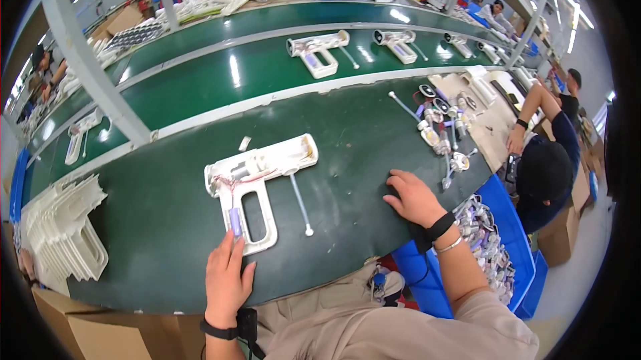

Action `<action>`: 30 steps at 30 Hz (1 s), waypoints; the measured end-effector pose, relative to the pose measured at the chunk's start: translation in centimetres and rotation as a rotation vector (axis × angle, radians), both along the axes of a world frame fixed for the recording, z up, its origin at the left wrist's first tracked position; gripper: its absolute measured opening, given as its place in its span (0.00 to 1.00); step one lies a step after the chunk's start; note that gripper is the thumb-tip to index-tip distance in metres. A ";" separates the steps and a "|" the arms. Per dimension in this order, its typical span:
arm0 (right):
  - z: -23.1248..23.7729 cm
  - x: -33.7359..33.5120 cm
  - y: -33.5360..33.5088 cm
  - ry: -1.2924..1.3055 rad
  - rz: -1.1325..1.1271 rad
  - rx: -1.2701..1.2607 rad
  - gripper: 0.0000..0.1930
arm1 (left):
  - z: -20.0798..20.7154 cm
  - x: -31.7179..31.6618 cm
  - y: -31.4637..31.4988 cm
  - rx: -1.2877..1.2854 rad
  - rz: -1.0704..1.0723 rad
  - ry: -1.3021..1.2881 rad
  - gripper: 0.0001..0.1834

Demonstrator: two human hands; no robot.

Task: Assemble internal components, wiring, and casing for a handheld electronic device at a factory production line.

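Note:
A white gun-shaped plastic housing half [277, 158] lies open side up on the green worktable [347, 200], its loop handle toward me. Inside it run thin red wires, and a purple cylindrical cell [235, 222] sits in the handle. A thin pale tube [300, 203] sticks out from its side. My left hand [228, 278] has its fingers stretched out, the tips at the lower end of the handle by the cell. Over to the right, my right hand [415, 198] rests on the tabletop with fingers apart, holding nothing.
Stacked white housing shells [67, 236] stand at left. Small motor parts with tubes [441, 119] lie at right, above a blue bin [514, 246] full of similar parts. Beyond is a green conveyor [220, 86] carrying part-filled housings [317, 49]. A co-worker [547, 166] sits at right.

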State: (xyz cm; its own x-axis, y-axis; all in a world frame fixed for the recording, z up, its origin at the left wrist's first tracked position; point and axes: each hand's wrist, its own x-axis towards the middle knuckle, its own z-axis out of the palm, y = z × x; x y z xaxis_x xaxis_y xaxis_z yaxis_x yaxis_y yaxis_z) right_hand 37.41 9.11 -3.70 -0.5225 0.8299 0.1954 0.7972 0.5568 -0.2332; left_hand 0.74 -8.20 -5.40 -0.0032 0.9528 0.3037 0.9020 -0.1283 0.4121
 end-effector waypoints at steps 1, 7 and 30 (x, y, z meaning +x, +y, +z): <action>0.1 0.2 -0.1 0.030 0.002 -0.006 0.16 | 0.1 0.1 0.0 0.000 0.010 0.006 0.28; 0.4 0.8 -0.3 0.084 0.005 0.007 0.16 | 0.3 0.5 -0.1 0.002 0.027 0.024 0.29; -0.6 1.0 -0.1 0.023 -0.035 -0.018 0.18 | 0.9 0.7 0.2 -0.031 0.005 0.064 0.26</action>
State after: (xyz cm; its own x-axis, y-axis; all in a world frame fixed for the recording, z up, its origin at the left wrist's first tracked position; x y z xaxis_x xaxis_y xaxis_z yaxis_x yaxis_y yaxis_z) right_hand 38.46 9.04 -4.29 -0.4882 0.8513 0.1923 0.8107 0.5240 -0.2612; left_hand 1.41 -7.99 -4.51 0.0111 0.9617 0.2739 0.9273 -0.1124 0.3570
